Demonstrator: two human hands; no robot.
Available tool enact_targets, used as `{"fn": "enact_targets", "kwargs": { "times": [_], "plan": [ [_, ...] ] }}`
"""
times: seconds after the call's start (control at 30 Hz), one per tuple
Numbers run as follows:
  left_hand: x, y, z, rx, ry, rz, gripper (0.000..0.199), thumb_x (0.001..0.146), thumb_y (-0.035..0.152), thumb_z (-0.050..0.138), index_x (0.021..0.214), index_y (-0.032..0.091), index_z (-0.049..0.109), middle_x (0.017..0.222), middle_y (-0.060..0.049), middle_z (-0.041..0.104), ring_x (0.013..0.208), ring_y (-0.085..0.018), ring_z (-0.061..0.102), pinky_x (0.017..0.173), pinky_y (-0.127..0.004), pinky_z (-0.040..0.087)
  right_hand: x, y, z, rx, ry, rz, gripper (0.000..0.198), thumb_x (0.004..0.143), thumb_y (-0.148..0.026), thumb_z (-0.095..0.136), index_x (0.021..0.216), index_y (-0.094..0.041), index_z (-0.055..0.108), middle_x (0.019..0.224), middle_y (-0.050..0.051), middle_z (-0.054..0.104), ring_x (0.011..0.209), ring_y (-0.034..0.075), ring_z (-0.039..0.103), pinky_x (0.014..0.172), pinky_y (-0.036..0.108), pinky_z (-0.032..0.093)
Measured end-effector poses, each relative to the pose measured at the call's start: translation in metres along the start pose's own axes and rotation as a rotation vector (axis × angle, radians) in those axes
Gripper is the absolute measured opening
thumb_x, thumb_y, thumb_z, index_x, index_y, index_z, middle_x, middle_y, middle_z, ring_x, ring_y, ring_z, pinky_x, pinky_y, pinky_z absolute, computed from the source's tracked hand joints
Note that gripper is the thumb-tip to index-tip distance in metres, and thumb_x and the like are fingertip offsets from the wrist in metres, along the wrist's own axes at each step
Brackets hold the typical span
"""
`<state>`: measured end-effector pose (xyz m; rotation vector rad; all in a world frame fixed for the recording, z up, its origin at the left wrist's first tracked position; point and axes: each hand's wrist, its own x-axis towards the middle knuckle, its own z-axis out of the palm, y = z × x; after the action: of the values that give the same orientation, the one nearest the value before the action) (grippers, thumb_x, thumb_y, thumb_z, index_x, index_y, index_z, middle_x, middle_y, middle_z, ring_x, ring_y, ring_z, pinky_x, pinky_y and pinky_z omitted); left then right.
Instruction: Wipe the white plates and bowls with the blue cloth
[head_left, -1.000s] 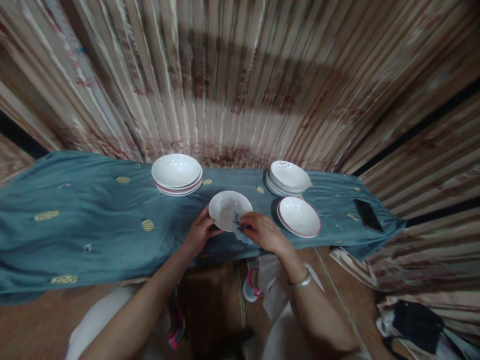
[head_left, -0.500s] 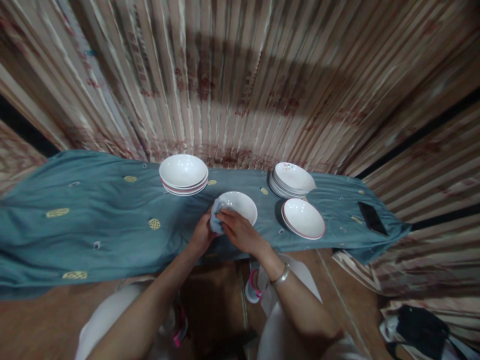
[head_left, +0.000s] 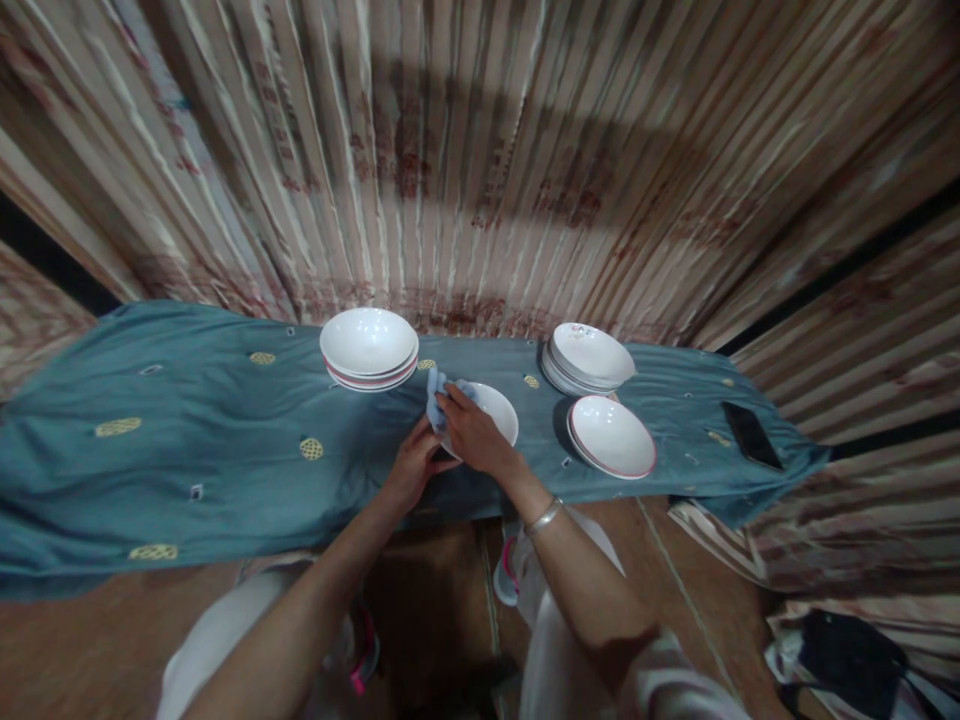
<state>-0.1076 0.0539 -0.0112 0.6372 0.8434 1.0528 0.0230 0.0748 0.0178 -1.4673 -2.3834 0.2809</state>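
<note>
Fingers [head_left: 459,405] of the right hand [head_left: 480,437] grasp a soft, crumpled blue cloth [head_left: 435,392] at the ten-o'clock rim of a smooth, round white bowl [head_left: 502,412]. Curled around its eight-o'clock side, the left hand [head_left: 411,467] grips that bowl, centred over the wrinkled, teal-draped surface [head_left: 240,450]. From it, a glossy ceramic stack [head_left: 369,340] stands at ten o'clock, a floral stack [head_left: 592,355] at two, red-rimmed dishes [head_left: 613,437] at three, and, farther that way, a flat black phone [head_left: 751,435].

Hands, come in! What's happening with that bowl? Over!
Left hand gripping bowl. Right hand holding cloth against it. Bowl stacks stand apart, none in the way.
</note>
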Motion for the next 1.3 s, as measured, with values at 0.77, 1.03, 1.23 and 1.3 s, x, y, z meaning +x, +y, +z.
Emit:
{"fn": "enact_targets", "kwargs": {
  "times": [0.77, 1.03, 1.23, 1.3],
  "plan": [
    [0.002, 0.001, -0.001, 0.084, 0.003, 0.024, 0.065, 0.064, 0.024, 0.071, 0.128, 0.029, 0.062, 0.142, -0.005, 0.055, 0.129, -0.035, 0.05, 0.085, -0.054, 0.058, -0.047, 0.02, -0.039, -0.386, -0.127, 0.348, 0.031, 0.091, -0.011, 0.042, 0.107, -0.013, 0.069, 0.132, 0.017, 0.056, 0.114, 0.028, 0.049, 0.094, 0.04, 0.043],
    [0.001, 0.001, -0.001, 0.058, 0.02, 0.004, 0.063, 0.065, 0.021, 0.07, 0.127, 0.029, 0.063, 0.137, -0.005, 0.058, 0.13, -0.034, 0.05, 0.085, -0.052, 0.059, -0.058, 0.015, -0.053, -0.308, -0.244, 0.277, 0.025, 0.088, -0.006, 0.049, 0.092, -0.013, 0.072, 0.107, 0.012, 0.069, 0.105, 0.022, 0.059, 0.094, 0.03, 0.042],
    [0.001, 0.0, -0.001, 0.051, 0.016, 0.009, 0.064, 0.066, 0.021, 0.07, 0.128, 0.03, 0.062, 0.137, -0.003, 0.059, 0.129, -0.032, 0.051, 0.087, -0.049, 0.059, -0.057, -0.001, -0.06, -0.281, -0.284, 0.225, 0.024, 0.09, -0.008, 0.049, 0.095, -0.012, 0.072, 0.104, 0.013, 0.072, 0.104, 0.022, 0.064, 0.09, 0.027, 0.044],
    [0.001, 0.001, 0.0, 0.048, 0.019, 0.007, 0.064, 0.066, 0.02, 0.069, 0.129, 0.03, 0.062, 0.136, -0.004, 0.06, 0.128, -0.032, 0.051, 0.086, -0.047, 0.059, -0.055, -0.007, -0.061, -0.265, -0.3, 0.22, 0.026, 0.091, -0.009, 0.048, 0.098, -0.012, 0.072, 0.105, 0.013, 0.073, 0.105, 0.023, 0.064, 0.089, 0.028, 0.045]
  ]
}}
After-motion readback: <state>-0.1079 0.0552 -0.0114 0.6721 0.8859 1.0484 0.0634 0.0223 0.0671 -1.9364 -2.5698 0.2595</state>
